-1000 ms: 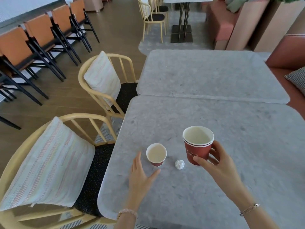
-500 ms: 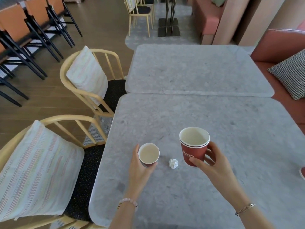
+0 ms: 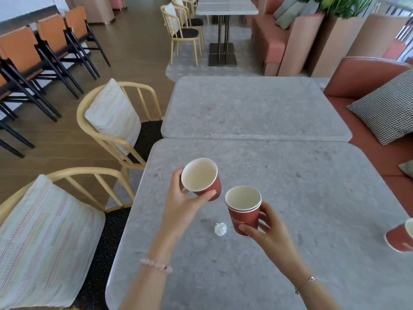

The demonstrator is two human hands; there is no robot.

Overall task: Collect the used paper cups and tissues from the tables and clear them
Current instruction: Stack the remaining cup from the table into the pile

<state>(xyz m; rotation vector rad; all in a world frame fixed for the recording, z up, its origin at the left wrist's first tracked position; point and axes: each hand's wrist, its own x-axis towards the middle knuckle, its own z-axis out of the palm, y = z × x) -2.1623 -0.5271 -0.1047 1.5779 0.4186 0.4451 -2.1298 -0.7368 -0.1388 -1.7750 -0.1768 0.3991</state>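
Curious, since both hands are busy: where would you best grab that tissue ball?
Probably pinch the tissue across its middle, from straight above. It is a small crumpled ball lying free on the table, top and sides open. The left hand holds a small cup, the right hand a tall cup.

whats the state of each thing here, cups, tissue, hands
small cup, tilted, off the table, looks empty
left hand, grips the small cup
tall cup, upright, looks empty, double rim as if nested
right hand, grips the tall cup
tissue, crumpled, lying loose on the table
edge cup, on the table at far right, cut off by the frame
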